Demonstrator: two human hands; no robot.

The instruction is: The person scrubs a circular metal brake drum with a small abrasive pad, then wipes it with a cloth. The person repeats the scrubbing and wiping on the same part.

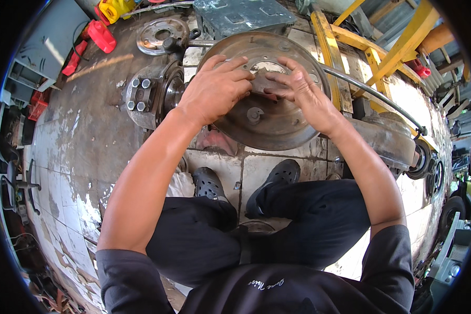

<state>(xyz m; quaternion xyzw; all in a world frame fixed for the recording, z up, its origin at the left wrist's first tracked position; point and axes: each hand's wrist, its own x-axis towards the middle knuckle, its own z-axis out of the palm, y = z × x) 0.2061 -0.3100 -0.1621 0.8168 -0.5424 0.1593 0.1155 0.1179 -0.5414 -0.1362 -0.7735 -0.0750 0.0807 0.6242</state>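
Two bare hands meet over a big round metal plate [282, 130] at the upper middle of the frame, which stands over the tiled floor [63, 191]. The left hand [214, 86] lies across the plate's left part, its fingers bent toward the middle; whether its grip is closed on anything, I cannot tell. The right hand [310, 98] reaches in from the right with its fingers spread and slightly curved, near a small brownish piece [267, 81] by the plate's central hole; whether its grip holds that piece, I cannot tell. Left of the plate sits a rounded metal part with four bolts [139, 94], and at right a bulky metal housing [384, 140] lies beneath a long thin rod [382, 100]. A reddish cloth [218, 141] shows below the plate, just above two dark shoes [208, 183] at the centre of the frame. Along the upper edge are a flat metal disc [147, 34] and a dark box [246, 18]; a red can [101, 36] is at upper left, a yellow frame [327, 57] at upper right.
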